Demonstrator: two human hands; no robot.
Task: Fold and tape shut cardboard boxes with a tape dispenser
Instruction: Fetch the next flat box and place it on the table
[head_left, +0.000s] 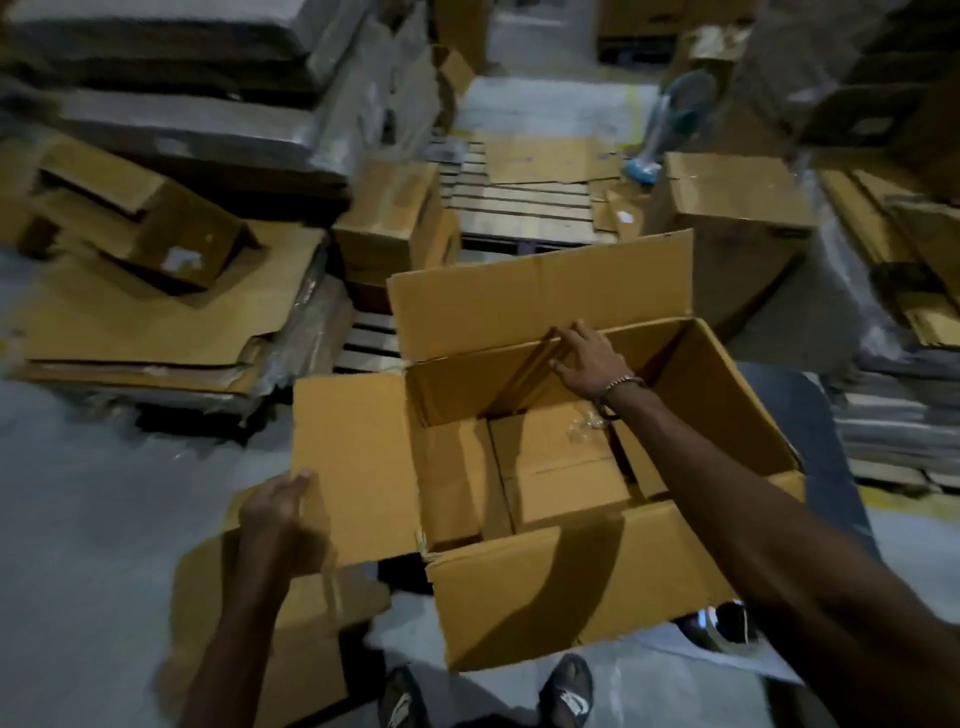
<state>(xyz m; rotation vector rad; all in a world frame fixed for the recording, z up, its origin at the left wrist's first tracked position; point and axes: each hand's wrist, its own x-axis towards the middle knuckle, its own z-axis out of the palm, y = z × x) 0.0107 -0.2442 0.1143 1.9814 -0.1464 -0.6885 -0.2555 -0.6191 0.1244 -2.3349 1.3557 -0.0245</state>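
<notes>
Cardboard filled most of the view: an open box (545, 467) stood on the grey floor (104, 493) just ahead of the person's sandalled feet (566, 691), all four top flaps raised or splayed. Left of the box, the left hand (275, 506) gripped the outer edge of the left flap (353, 467), thumb on top and fingers curled under. Over the box's far wall, the right hand (589, 358) lay with fingers spread and fairly straight against the inner fold below the upright far flap (540, 296). Below the box's near right corner, a roll of tape (722, 626) was partly hidden by the right arm. Beyond the box sat a wooden pallet (519, 208); left of it, stacked flattened cartons (156, 322).
</notes>
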